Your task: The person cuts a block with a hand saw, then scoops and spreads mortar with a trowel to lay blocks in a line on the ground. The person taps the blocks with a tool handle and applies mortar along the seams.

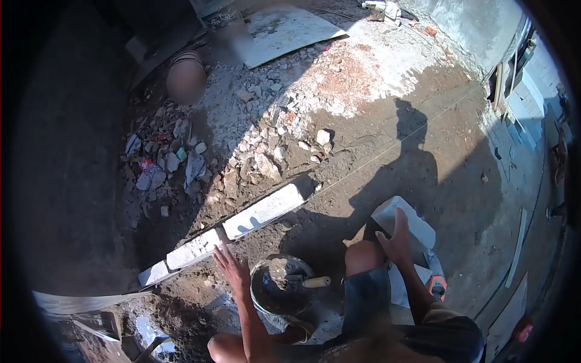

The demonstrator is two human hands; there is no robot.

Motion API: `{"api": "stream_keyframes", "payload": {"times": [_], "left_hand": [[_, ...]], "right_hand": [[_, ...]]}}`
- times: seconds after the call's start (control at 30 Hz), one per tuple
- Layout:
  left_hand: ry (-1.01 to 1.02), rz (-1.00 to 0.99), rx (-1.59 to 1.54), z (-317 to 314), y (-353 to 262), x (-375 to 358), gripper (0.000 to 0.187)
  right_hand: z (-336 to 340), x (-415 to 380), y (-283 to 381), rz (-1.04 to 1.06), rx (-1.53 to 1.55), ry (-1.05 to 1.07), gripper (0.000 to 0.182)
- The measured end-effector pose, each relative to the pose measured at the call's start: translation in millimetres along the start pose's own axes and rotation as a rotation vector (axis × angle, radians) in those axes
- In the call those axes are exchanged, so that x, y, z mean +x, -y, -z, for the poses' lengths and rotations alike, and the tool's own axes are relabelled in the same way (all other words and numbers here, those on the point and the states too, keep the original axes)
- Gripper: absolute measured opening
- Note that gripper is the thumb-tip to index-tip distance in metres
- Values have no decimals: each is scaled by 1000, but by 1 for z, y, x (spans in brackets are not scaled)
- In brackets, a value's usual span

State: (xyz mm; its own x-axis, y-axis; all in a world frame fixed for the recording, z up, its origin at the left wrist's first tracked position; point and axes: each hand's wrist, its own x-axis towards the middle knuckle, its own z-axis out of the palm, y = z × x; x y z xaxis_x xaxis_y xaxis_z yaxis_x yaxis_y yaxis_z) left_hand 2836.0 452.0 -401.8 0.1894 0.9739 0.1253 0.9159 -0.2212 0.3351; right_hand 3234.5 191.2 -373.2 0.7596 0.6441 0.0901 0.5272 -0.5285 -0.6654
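My left hand is held open with fingers spread, just in front of a row of white blocks laid end to end in the dirt. It holds nothing. My right hand grips the edge of a loose white block lying on the ground by my right knee. Between my knees stands a round bucket of grey mortar, with a trowel's wooden handle sticking out over its rim.
A taut string runs from the row's end to the far right. Rubble and broken stones lie behind the row. A flat slab lies at the back. Another person's head shows far left. An orange-handled tool lies right.
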Motion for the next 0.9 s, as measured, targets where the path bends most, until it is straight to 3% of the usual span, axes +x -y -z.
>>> {"api": "stream_keyframes", "payload": {"times": [0.1, 0.13, 0.2, 0.23, 0.27, 0.33, 0.4, 0.47, 0.5, 0.6, 0.7, 0.9], "left_hand": [[-22, 235, -145, 43, -29, -80, 98], [13, 185, -148, 69, -37, -98, 95], [73, 84, -141, 130, -51, -128, 90], [-47, 68, 21, 167, -44, -139, 84], [-161, 46, 183, 203, -29, -151, 79], [-555, 184, 287, 258, -14, -173, 69], [-653, 133, 339, 277, -12, -209, 59], [-346, 669, -263, 272, -42, -239, 88], [-244, 861, -394, 264, -51, -242, 87], [-161, 796, -421, 222, -54, -249, 83], [-90, 712, -423, 184, -37, -247, 80], [51, 607, -423, 176, 8, -251, 74]], "right_hand": [[8, -13, 71, -61, 333, 183, 80], [7, -20, 86, -78, 426, 283, 75], [-7, -36, 90, 294, -80, 322, 63], [-14, -40, 93, 483, -324, 305, 57], [-20, -37, 94, 469, -278, 296, 52], [-22, -33, 90, 420, -196, 278, 44], [-21, -28, 89, 426, -91, 284, 47], [-23, -26, 83, 399, 28, 277, 50], [-25, -30, 77, 374, 44, 288, 55], [-20, -69, 49, 346, 54, 146, 63], [19, -145, 43, 70, -55, 276, 75], [86, -165, 97, -69, -41, 413, 78]]}}
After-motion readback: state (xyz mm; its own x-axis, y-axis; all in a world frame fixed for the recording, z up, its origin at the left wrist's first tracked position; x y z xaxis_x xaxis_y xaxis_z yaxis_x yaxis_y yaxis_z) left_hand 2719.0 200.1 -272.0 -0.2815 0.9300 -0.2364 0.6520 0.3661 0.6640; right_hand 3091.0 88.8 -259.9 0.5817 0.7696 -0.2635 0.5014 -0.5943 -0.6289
